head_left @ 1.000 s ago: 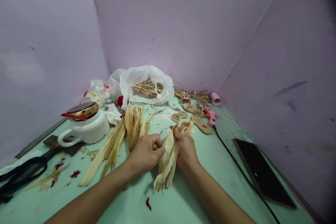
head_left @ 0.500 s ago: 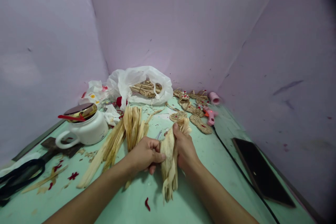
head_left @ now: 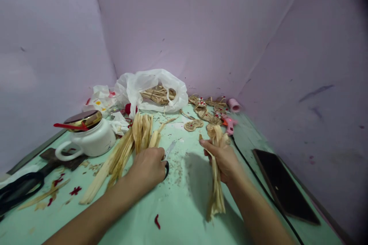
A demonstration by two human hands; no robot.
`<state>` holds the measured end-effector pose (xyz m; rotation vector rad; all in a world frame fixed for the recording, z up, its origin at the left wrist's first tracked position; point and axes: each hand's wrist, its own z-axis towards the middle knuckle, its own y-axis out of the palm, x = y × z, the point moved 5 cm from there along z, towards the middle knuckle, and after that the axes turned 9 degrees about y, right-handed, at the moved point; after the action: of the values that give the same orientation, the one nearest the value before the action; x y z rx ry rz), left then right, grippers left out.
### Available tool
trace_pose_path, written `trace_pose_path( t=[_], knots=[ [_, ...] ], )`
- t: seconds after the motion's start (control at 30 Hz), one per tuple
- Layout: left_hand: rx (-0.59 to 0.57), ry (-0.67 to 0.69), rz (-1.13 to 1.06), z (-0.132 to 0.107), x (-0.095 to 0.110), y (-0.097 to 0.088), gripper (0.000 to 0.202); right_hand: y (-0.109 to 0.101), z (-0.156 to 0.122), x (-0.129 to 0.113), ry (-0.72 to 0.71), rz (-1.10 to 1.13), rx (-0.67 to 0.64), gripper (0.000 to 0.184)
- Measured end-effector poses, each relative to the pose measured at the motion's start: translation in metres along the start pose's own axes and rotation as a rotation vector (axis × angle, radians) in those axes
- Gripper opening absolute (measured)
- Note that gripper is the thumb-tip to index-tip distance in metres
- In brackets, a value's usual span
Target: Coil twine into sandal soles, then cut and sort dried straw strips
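Observation:
My right hand [head_left: 222, 160] is closed around a bunch of pale dried corn husk strips [head_left: 216, 195], held above the table with the lower ends hanging down. One thin strip sticks out by my thumb. My left hand [head_left: 151, 166] is low over the table, back of the hand up, with its fingers hidden. It partly covers small scissors [head_left: 170, 149], whose blades and a black handle loop show at its right edge. Whether it grips them cannot be seen. Just behind that hand lies a pile of flat husk strips [head_left: 142, 130].
A white mug [head_left: 97, 139] with a gold lid, large black-handled scissors [head_left: 27, 187] and husk scraps lie left. Behind are a plastic bag [head_left: 133, 101] of husks and woven sole-shaped pieces [head_left: 193, 124]. A pink glue gun [head_left: 230, 122], its cord and a dark flat slab [head_left: 284, 183] lie right.
My left hand has let go of the husk bunch and moved left and down to the small scissors. My right hand has carried the bunch to the right.

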<state>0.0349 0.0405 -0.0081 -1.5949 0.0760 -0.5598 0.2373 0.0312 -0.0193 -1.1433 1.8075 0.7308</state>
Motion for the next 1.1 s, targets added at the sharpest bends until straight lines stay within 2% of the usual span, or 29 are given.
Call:
trace_pose_path(
  t=[0.1, 0.23, 0.33, 0.4, 0.5, 0.6, 0.67, 0.73, 0.93, 1.1],
  knots=[
    [-0.058, 0.005, 0.136, -0.005, 0.005, -0.003, 0.014, -0.006, 0.002, -0.002, -0.002, -0.051, -0.029, 0.021],
    [-0.156, 0.014, 0.215, -0.013, 0.015, -0.004, 0.014, -0.001, -0.002, -0.001, -0.043, -0.137, -0.07, 0.016],
    [-0.133, 0.013, 0.188, -0.014, 0.02, -0.005, 0.018, 0.003, -0.008, -0.002, -0.067, -0.197, -0.084, 0.016],
    [-0.04, -0.015, 0.031, -0.012, 0.018, -0.01, 0.019, 0.003, -0.012, -0.004, -0.084, -0.216, -0.071, 0.017],
    [0.106, -0.109, -0.429, -0.006, 0.008, -0.017, 0.016, -0.001, -0.016, -0.009, -0.118, -0.228, -0.028, 0.017],
    [0.129, -0.222, -0.922, -0.003, -0.003, -0.018, 0.029, -0.002, -0.02, -0.013, -0.141, -0.215, -0.002, 0.018],
    [0.107, -0.237, -1.097, -0.003, -0.004, -0.018, 0.045, -0.002, -0.02, -0.013, -0.133, -0.184, -0.005, 0.018],
    [0.078, -0.178, -1.145, -0.004, -0.001, -0.018, 0.054, 0.0, -0.018, -0.012, -0.117, -0.153, -0.021, 0.018],
    [0.042, -0.05, -1.298, -0.004, 0.006, -0.012, 0.051, 0.01, -0.006, -0.015, -0.073, -0.102, -0.067, 0.019],
    [0.143, 0.06, -1.065, 0.002, 0.001, -0.018, 0.053, 0.03, -0.003, -0.038, -0.142, -0.111, -0.086, 0.016]
  ],
)
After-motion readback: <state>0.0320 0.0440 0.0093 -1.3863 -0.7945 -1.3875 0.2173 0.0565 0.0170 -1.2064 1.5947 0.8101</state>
